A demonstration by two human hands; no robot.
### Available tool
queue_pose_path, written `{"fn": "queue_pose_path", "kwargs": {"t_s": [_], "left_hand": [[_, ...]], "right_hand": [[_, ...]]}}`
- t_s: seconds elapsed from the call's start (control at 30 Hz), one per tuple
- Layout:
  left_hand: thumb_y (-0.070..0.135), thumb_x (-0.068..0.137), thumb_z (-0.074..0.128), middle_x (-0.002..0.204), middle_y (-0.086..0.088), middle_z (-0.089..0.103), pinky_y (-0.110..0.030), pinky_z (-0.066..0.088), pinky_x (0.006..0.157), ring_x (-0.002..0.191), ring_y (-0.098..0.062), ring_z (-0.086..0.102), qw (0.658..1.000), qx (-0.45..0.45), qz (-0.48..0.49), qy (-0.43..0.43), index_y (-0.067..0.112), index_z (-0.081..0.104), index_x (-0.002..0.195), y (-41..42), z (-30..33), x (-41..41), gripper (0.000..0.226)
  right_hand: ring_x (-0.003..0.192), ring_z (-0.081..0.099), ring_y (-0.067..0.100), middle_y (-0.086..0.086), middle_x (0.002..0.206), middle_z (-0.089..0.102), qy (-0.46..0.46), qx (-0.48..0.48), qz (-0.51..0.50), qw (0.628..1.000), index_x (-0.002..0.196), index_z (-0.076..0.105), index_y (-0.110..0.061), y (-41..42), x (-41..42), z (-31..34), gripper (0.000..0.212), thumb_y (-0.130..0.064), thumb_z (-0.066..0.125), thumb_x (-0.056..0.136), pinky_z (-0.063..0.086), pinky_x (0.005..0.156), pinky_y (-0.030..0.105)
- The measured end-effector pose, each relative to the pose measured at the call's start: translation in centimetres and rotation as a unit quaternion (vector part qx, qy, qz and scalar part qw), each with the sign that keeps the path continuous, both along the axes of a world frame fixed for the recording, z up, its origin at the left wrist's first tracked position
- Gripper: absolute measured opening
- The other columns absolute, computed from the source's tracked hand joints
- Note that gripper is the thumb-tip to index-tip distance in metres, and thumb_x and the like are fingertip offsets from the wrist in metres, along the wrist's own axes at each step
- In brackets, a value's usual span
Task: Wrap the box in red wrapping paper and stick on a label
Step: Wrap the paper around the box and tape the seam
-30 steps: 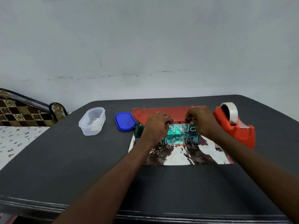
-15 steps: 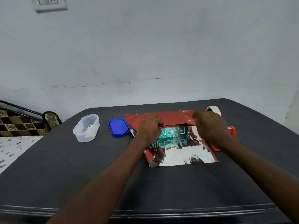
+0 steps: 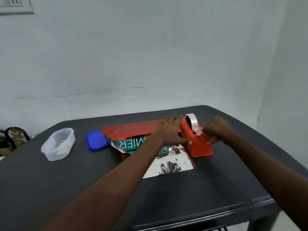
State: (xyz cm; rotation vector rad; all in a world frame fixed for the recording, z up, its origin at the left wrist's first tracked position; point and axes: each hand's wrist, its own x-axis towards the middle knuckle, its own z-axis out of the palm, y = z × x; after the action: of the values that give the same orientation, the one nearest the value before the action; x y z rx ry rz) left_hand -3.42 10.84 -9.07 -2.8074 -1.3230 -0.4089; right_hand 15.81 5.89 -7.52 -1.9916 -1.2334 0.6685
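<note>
Wrapping is barely begun: the teal box [image 3: 131, 145] lies beside the tape dispenser [image 3: 197, 140] on loose red wrapping paper [image 3: 133, 130], left hand [image 3: 171, 130] steadying the dispenser with straight fingers, right hand's [image 3: 216, 129] grip pinching the tape end [image 3: 198, 130]; taping, folding and labelling remain.

Matt dark table [image 3: 216, 189]; glossy red foil paper [image 3: 133, 130] with silvery mirror underside; smooth orange plastic dispenser [image 3: 200, 147]; translucent plastic tub [image 3: 58, 144]; glossy blue plastic lid [image 3: 96, 140].
</note>
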Motion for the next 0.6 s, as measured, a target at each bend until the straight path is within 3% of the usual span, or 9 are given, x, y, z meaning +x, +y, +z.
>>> {"fn": "queue_pose_path", "kwargs": {"t_s": [0.13,0.2,0.3,0.4,0.53,0.6], "left_hand": [[0.076,0.065,0.072,0.164,-0.013,0.014,-0.052,0.018,0.12,0.15,-0.03,0.014,1.0,-0.022,-0.007,0.015,0.018,-0.001,0.159,-0.2,-0.1,3.7,0.132],[0.075,0.063,0.074,0.165,-0.013,0.003,-0.054,0.015,0.12,0.152,-0.03,0.005,0.999,-0.029,-0.003,0.022,0.022,-0.007,0.158,0.0,-0.1,4.4,0.136],[0.075,0.062,0.074,0.165,-0.013,-0.005,-0.057,0.012,0.12,0.152,-0.032,-0.003,0.999,-0.029,0.006,0.042,0.023,-0.011,0.157,0.5,-0.5,4.8,0.138],[0.077,0.061,0.074,0.165,-0.014,-0.008,-0.059,0.011,0.119,0.152,-0.033,-0.006,0.999,-0.02,0.007,0.049,0.024,-0.013,0.157,0.9,-0.8,5.2,0.14],[0.078,0.061,0.072,0.164,-0.015,-0.015,-0.057,0.007,0.12,0.152,-0.034,-0.012,0.998,-0.017,0.008,0.061,0.023,-0.018,0.156,1.3,-1.2,5.2,0.142],[0.079,0.062,0.071,0.164,-0.015,-0.018,-0.057,0.006,0.121,0.151,-0.034,-0.015,0.997,-0.018,0.007,0.073,0.023,-0.02,0.155,1.4,-1.3,5.1,0.142]], "right_hand": [[0.087,0.069,0.044,0.028,0.099,0.06,0.119,-0.064,-0.019,0.991,0.11,0.06,0.012,-0.4,0.3,0.6,0.024,0.0,0.067,0.09,0.06,0.077,0.057],[0.089,0.065,0.039,0.024,0.098,0.058,0.132,-0.111,-0.008,0.985,0.117,0.058,0.011,-0.2,-0.1,1.3,0.029,-0.003,0.066,0.093,0.058,0.074,0.056],[0.107,0.064,0.037,0.022,0.114,0.059,0.155,-0.143,-0.001,0.978,0.121,0.057,0.008,-0.1,-0.7,2.1,0.034,-0.007,0.067,0.093,0.059,0.069,0.053],[0.107,0.061,0.037,0.017,0.102,0.058,0.226,-0.049,-0.027,0.973,0.108,0.061,0.001,-0.3,-0.5,2.1,0.018,-0.007,0.064,0.092,0.058,0.065,0.058],[0.077,0.062,0.027,0.012,0.083,0.057,0.34,0.08,-0.06,0.935,0.088,0.063,-0.003,-2.0,-0.3,0.3,0.007,-0.004,0.061,0.082,0.061,0.064,0.05],[0.074,0.063,0.028,0.013,0.08,0.058,0.364,0.126,-0.089,0.919,0.084,0.062,0.0,-2.9,-0.5,-1.2,0.003,0.0,0.061,0.081,0.062,0.065,0.047]]}}
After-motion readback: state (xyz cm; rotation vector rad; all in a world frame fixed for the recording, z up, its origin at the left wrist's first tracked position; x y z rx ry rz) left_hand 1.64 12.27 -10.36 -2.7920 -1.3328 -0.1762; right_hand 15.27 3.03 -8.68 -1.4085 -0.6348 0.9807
